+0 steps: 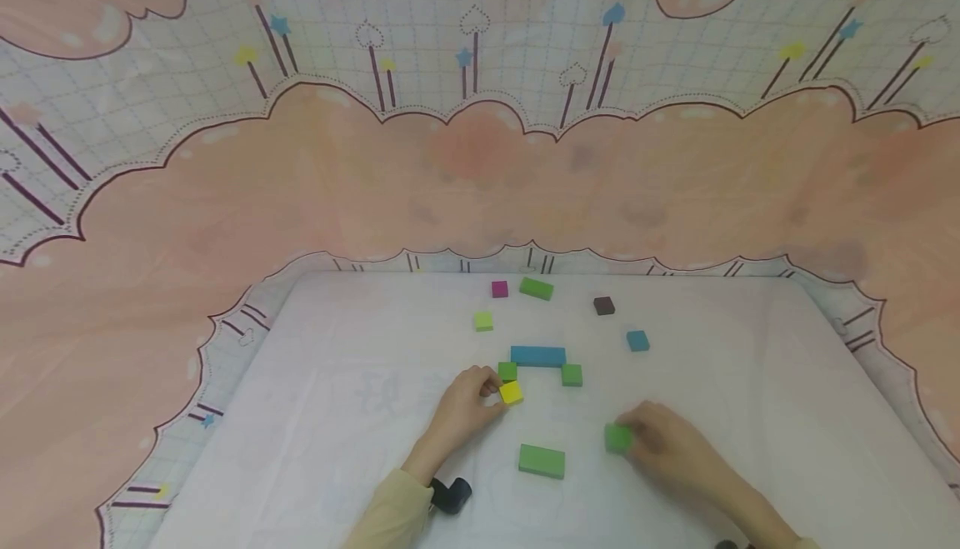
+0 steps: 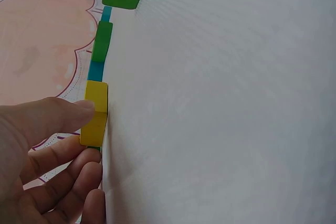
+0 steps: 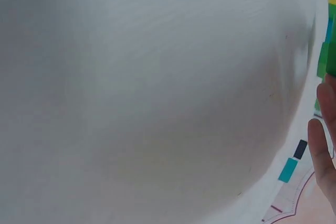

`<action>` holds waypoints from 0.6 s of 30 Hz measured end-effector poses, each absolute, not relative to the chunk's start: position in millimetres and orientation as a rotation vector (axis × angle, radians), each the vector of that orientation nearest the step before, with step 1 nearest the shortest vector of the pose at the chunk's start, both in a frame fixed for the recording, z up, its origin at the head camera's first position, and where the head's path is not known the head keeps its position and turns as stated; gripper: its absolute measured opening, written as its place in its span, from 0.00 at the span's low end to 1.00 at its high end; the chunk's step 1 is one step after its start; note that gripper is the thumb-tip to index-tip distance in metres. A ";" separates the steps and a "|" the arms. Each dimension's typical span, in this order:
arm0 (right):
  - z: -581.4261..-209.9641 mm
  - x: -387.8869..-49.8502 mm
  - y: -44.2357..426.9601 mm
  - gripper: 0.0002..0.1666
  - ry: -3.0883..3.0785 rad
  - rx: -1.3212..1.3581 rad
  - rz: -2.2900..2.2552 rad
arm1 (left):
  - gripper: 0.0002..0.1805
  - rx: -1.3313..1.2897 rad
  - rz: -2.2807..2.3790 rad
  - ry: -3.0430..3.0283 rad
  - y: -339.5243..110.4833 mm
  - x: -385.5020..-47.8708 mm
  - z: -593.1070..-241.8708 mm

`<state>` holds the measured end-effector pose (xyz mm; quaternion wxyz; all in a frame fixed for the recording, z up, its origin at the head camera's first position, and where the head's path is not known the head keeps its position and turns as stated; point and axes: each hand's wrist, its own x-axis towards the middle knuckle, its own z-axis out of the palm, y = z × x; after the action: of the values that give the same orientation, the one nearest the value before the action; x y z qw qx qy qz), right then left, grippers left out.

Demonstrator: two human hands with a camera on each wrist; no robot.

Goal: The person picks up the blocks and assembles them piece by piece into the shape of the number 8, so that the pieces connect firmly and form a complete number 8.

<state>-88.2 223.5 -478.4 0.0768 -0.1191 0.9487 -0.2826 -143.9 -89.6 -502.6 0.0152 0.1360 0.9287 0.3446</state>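
My left hand [image 1: 463, 406] pinches a yellow block [image 1: 512, 393], the thumb on its near side in the left wrist view. The yellow block lies at the front of a small green block [image 1: 507, 371]. Behind runs a long blue block [image 1: 537, 356], with a second small green block [image 1: 572, 375] by its right end. My right hand [image 1: 671, 445] grips another green block [image 1: 618, 438] between thumb and fingers, to the right of a long green block [image 1: 542, 461]. Only part of the right hand shows at the edge of the right wrist view.
Farther back on the white table [image 1: 337, 349] lie a magenta block [image 1: 499, 289], a green oblong block [image 1: 536, 288], a lime block [image 1: 483, 321], a dark brown block [image 1: 603, 306] and a blue block [image 1: 637, 341]. A patterned cloth [image 1: 480, 182] rises behind the table.
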 end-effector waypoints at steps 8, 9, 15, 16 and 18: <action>-477.1 -92.8 213.7 0.18 2.896 -0.386 -0.856 | 0.14 0.421 1.059 2.894 -89.2 -144.1 -502.8; -477.1 -93.5 212.5 0.18 2.905 -0.394 -0.854 | 0.14 0.420 1.060 2.894 -89.0 -144.2 -502.6; -475.4 -97.1 205.2 0.19 2.933 -0.425 -0.868 | 0.14 0.413 1.062 2.891 -88.8 -144.1 -502.2; -475.0 -97.6 204.5 0.19 2.936 -0.442 -0.875 | 0.14 0.413 1.062 2.890 -88.8 -144.1 -502.1; -474.9 -99.2 202.3 0.19 2.939 -0.438 -0.886 | 0.14 0.415 1.065 2.891 -88.8 -144.1 -502.0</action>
<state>-99.2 202.3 -474.9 0.0205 -0.1411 0.9477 -0.2856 -144.1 -88.8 -502.0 0.0167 0.1335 0.9298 0.3425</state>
